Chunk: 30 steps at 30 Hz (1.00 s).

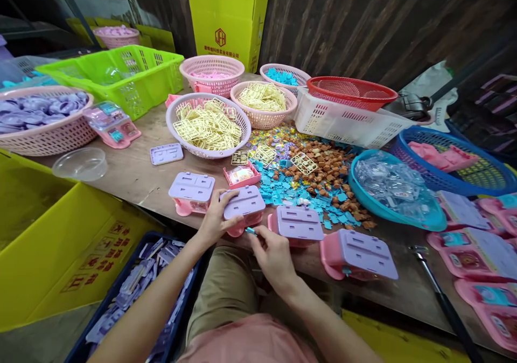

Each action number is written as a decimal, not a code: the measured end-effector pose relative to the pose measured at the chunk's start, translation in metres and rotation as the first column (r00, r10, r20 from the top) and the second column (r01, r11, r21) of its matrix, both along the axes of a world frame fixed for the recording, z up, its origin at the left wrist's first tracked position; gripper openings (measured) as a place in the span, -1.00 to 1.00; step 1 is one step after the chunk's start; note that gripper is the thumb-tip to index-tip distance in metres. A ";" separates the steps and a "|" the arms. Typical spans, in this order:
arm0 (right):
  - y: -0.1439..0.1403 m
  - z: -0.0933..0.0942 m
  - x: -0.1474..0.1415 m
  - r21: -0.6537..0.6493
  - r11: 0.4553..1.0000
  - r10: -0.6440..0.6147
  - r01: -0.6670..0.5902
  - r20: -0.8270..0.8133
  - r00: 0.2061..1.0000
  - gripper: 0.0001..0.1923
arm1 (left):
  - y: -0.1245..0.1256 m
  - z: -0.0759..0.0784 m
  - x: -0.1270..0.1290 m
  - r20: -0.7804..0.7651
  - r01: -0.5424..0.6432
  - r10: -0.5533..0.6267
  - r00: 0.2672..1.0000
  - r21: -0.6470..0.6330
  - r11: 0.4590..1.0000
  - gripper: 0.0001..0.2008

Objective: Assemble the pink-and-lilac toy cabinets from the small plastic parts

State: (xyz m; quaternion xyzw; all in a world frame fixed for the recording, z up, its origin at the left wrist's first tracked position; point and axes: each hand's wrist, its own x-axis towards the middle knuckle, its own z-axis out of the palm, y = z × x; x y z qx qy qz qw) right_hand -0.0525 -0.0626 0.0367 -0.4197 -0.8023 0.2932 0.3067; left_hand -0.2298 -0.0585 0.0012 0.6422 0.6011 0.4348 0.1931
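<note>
My left hand (220,215) is closed around a pink toy box with a lilac lid (244,202) at the table's front edge. Between the thumb and fingers of my right hand (272,252) is a small blue plastic piece (251,231), held against the box's near side. Similar boxes stand in a row: one lilac-lidded box (191,186) on the left, another (299,224) just right of my hands, and a third (365,255) farther right. Behind the held box lies a small pink tray (241,175) with a printed piece in it.
Loose blue pieces (283,185) and brown pieces (329,163) are heaped mid-table. Baskets of cream frames (210,128) stand behind. On the right are a teal basin (438,220) of clear parts and a hammer (438,287). A blue crate (137,298) of lilac parts sits below left.
</note>
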 end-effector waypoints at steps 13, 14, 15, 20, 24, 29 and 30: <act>-0.002 -0.028 -0.038 0.222 0.970 -0.110 0.100 0.031 0.993 -0.73 | -0.003 0.011 0.004 0.166 -0.065 0.062 0.984 0.014 0.998 -0.64; -0.002 -0.028 -0.038 0.229 0.968 -0.116 0.105 0.032 0.993 -0.73 | -0.003 0.011 0.004 0.170 -0.067 0.064 0.983 0.013 0.998 -0.64; -0.002 -0.028 -0.038 0.234 0.966 -0.121 0.110 0.036 0.992 -0.73 | -0.002 0.011 0.004 0.172 -0.070 0.067 0.983 0.012 0.997 -0.64; -0.001 -0.027 -0.040 0.280 0.954 -0.133 0.111 0.059 0.989 -0.72 | -0.001 0.010 0.003 0.164 -0.068 0.066 0.984 0.005 0.998 -0.64; -0.001 -0.026 -0.041 0.334 0.939 -0.114 0.085 0.068 0.991 -0.71 | -0.002 0.010 0.003 0.155 -0.072 0.069 0.986 0.011 0.997 -0.66; -0.001 -0.029 -0.046 0.436 0.895 -0.160 0.092 0.123 0.979 -0.69 | 0.000 0.009 0.004 0.170 -0.097 0.094 0.981 0.006 0.995 -0.67; -0.001 -0.029 -0.047 0.463 0.882 -0.170 0.088 0.139 0.976 -0.68 | 0.000 0.009 0.004 0.172 -0.104 0.102 0.980 0.008 0.995 -0.66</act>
